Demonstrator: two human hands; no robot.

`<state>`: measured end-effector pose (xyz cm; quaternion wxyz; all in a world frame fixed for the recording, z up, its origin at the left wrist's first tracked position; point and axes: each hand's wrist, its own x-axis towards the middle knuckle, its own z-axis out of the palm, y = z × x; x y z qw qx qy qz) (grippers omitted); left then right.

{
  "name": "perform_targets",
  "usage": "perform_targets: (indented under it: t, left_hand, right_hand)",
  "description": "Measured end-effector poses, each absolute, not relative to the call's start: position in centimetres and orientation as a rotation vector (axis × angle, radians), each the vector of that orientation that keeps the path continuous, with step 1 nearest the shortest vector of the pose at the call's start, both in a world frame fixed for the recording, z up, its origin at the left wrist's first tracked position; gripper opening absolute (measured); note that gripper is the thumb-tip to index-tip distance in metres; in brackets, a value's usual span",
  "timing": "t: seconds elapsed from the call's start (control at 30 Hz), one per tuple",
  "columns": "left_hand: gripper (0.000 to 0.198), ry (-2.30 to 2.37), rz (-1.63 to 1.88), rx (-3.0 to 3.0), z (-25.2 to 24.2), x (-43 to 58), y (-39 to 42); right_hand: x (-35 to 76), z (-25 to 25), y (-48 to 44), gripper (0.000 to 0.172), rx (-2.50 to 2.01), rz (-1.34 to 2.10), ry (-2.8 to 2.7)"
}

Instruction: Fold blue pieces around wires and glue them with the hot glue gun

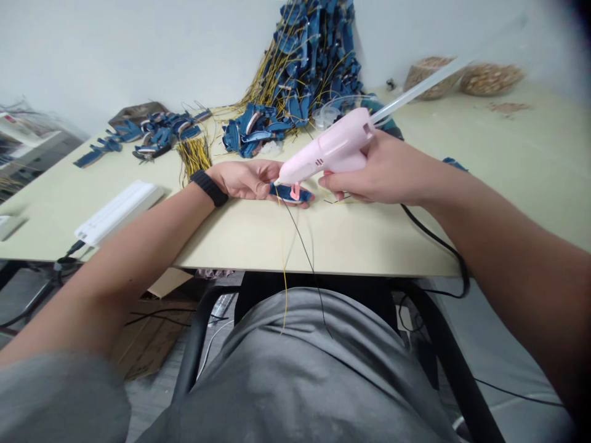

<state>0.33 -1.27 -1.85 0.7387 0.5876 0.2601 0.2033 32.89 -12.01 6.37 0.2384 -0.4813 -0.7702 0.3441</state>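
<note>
From where I stand, the one camera rides on the person's head, facing forward and tipped down. It looks past grey clothing [295, 375], close below at six o'clock, over the table [240, 243] to the wall [161, 49] at twelve. The left hand [247, 179] reaches in from eight and the right hand [394, 172] from four, both near mid-view.

A plain whitish wall [184, 49] stands behind a pale cream table [240, 246] — smooth-topped, with a straight near edge. Below, black chair armrests [194, 344] curve above a grey, streaked floor [152, 394] — light soft and diffuse.
</note>
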Motion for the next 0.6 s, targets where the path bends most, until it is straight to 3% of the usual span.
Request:
perform_targets:
  t: [0.23,0.5,0.6]
  left_hand:
    - [0.104,0.599,0.461,1.326,-1.57,0.50,-1.51]
    - [0.091,0.593,0.434,1.326,-1.04,0.89,-2.00]
    - [0.099,0.538,0.430,1.264,-1.53,0.69,-1.57]
  right_hand:
    - [32.88,6.34,-12.15,0.020,-1.307,0.961,-2.084]
    - [32.90,6.66,-12.44,0.014,-1.314,0.974,-2.076]
    - [32.94,6.79,-12.54,0.016,-1.330,0.955,-2.072]
